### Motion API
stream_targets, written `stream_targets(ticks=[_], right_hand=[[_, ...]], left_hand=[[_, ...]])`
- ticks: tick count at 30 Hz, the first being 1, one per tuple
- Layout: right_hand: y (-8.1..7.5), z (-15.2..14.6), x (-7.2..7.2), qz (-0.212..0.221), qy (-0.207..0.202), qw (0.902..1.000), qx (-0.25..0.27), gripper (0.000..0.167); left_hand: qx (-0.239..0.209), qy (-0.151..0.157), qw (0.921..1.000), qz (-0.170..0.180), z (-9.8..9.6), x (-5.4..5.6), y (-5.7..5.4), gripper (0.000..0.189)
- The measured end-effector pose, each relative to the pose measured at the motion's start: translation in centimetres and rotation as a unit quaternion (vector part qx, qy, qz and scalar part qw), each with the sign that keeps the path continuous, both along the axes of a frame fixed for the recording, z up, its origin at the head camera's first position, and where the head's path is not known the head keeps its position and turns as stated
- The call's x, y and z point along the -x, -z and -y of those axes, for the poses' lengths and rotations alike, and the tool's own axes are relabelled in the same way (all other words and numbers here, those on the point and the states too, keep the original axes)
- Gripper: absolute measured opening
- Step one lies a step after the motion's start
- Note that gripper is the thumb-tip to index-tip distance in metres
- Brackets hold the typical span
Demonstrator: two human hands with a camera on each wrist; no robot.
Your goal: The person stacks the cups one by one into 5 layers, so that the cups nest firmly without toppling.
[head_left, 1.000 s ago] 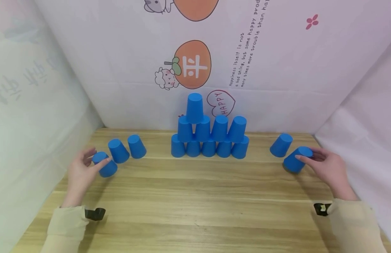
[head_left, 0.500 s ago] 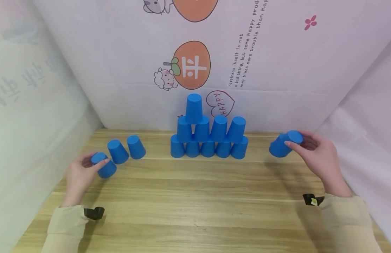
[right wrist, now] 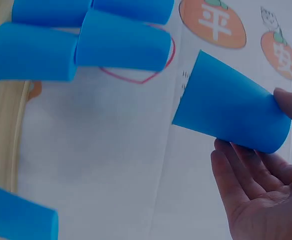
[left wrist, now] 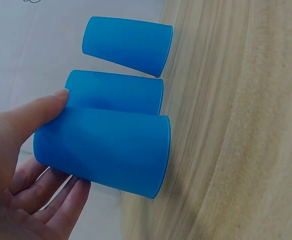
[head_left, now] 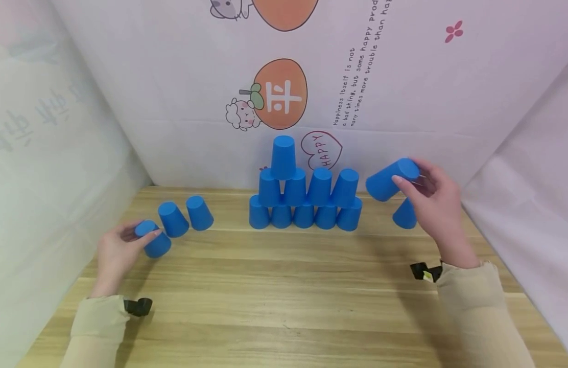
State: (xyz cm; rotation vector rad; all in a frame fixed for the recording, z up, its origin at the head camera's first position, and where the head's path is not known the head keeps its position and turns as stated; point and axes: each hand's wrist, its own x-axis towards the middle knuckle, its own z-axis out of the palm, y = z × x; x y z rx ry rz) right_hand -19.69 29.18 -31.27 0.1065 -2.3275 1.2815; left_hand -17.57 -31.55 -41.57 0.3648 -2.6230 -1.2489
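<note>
Upside-down blue cups form a stepped stack [head_left: 304, 215] at the back middle of the table: a bottom row, a second row and a single top cup [head_left: 283, 157] toward the left. My right hand [head_left: 433, 204] holds a tilted blue cup [head_left: 386, 180] in the air, right of the stack, thumb on one side and fingers on the other. Below that hand, another cup [head_left: 405, 214] stands on the table, partly hidden. At the left, my left hand [head_left: 118, 253] grips a blue cup [left wrist: 106, 150] near its base; its rim is at the table. Two cups [head_left: 172, 220] stand just beyond it.
Wooden tabletop [head_left: 284, 296] stretches in front of the stack. A printed white cloth [head_left: 196, 102] hangs right behind the cups, with white cloth sides [head_left: 49, 153] at left and right. Black wrist cameras [head_left: 139, 307] jut inward from both sleeves.
My right hand has lifted its cup off the table and carried it left and up, past the standing cup toward the stack. The left hand and its cup have stayed in place.
</note>
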Motion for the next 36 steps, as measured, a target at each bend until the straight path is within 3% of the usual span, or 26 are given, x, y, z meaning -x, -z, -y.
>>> stream_targets(ticks=[9,15,21,28,32,36], right_hand=[[-2.3,3.6,2.5,-0.038,-0.042,0.9983,0.011,0.061],[-3.6,5.3,4.8,-0.019,-0.068,0.9974,0.011,0.060],[-3.8,6.3,6.8,0.026,-0.076,0.9968,-0.003,0.066],[-3.1,6.6,8.2,0.027,-0.088,0.9957,-0.008,0.064],[-2.9,6.6,8.5,0.030,-0.092,0.9952,-0.013,0.064],[-2.9,6.8,8.4,0.037,-0.092,0.9949,-0.019,0.065]], left_hand=[[-0.006,0.002,1.0000,0.004,0.0,0.0,0.0,0.082],[-0.006,0.005,1.0000,0.000,-0.1,0.0,0.0,0.081],[-0.005,0.024,0.9996,-0.013,0.1,0.1,0.1,0.081],[-0.013,0.039,0.9989,-0.020,0.1,-0.6,0.2,0.081],[-0.005,0.061,0.9978,-0.024,-0.2,-1.5,-0.9,0.078],[0.012,0.104,0.9936,-0.043,-1.5,-2.0,-3.2,0.072]])
